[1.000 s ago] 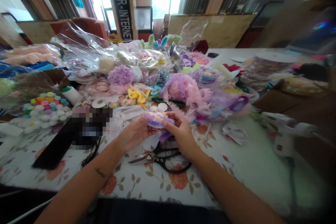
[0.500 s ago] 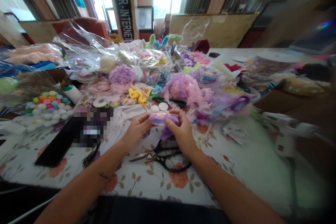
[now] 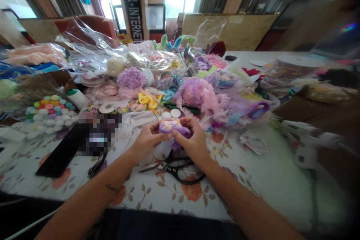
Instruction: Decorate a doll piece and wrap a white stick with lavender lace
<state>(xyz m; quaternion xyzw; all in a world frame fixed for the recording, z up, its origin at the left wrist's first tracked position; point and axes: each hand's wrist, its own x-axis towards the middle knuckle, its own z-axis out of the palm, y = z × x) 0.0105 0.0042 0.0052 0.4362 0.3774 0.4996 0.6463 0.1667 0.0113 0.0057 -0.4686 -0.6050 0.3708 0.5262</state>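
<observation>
Between my two hands is a small fuzzy purple piece (image 3: 171,124) with pink and yellow bits on its upper side; its exact kind is too small to make out. My left hand (image 3: 147,137) pinches its left end, thumb along the near edge. On the other end, my right hand (image 3: 192,137) grips with thumb in front and fingers behind. Black-handled scissors (image 3: 176,170) lie on the floral tablecloth (image 3: 152,202) just below my hands, blades pointing left. Two white discs (image 3: 176,113) rest right behind the held piece.
A heap of plush, ribbon and clear plastic bags (image 3: 157,60) fills the back of the table. Left are a black phone-like slab (image 3: 60,153) and a cluster of pompoms (image 3: 52,114). A white glue gun (image 3: 305,146) stands at right, beside a cardboard box (image 3: 315,108).
The purple piece has been tilted, so more of its pink and yellow side shows. Both thumbs have shifted a little on it. The things on the table have stayed put.
</observation>
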